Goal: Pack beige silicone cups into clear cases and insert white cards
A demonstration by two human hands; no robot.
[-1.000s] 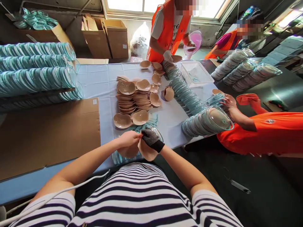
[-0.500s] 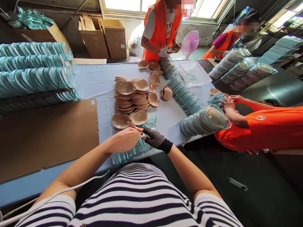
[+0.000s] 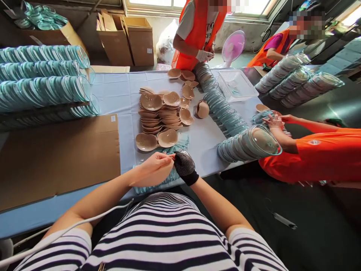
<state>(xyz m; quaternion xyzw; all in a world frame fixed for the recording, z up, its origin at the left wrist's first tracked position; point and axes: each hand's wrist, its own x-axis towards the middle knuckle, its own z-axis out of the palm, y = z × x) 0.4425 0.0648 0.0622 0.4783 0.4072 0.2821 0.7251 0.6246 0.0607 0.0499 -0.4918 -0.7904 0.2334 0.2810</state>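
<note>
My bare left hand (image 3: 152, 168) and my right hand (image 3: 184, 167), in a black dotted glove, meet fingertip to fingertip at the table's near edge. A beige cup-shaped pad (image 3: 148, 182) shows under my left palm, and both hands pinch at its upper edge. Whatever lies under the glove is hidden. Beneath the hands sits a short stack of clear teal-rimmed plastic shells (image 3: 169, 177). Just beyond lie a joined pair of beige pads (image 3: 156, 140) and a tall pile of them (image 3: 158, 113).
Brown cardboard (image 3: 59, 158) covers the table's left half, with rows of teal-rimmed shells (image 3: 42, 86) behind it. A long shell row (image 3: 234, 128) runs along the right. One person in orange handles shells at the right, another stands at the far end by a white basket (image 3: 237, 84).
A second ago I held two beige pads up near my chest. My hands have since moved forward and down onto the shell stack, and only one pad edge shows.
</note>
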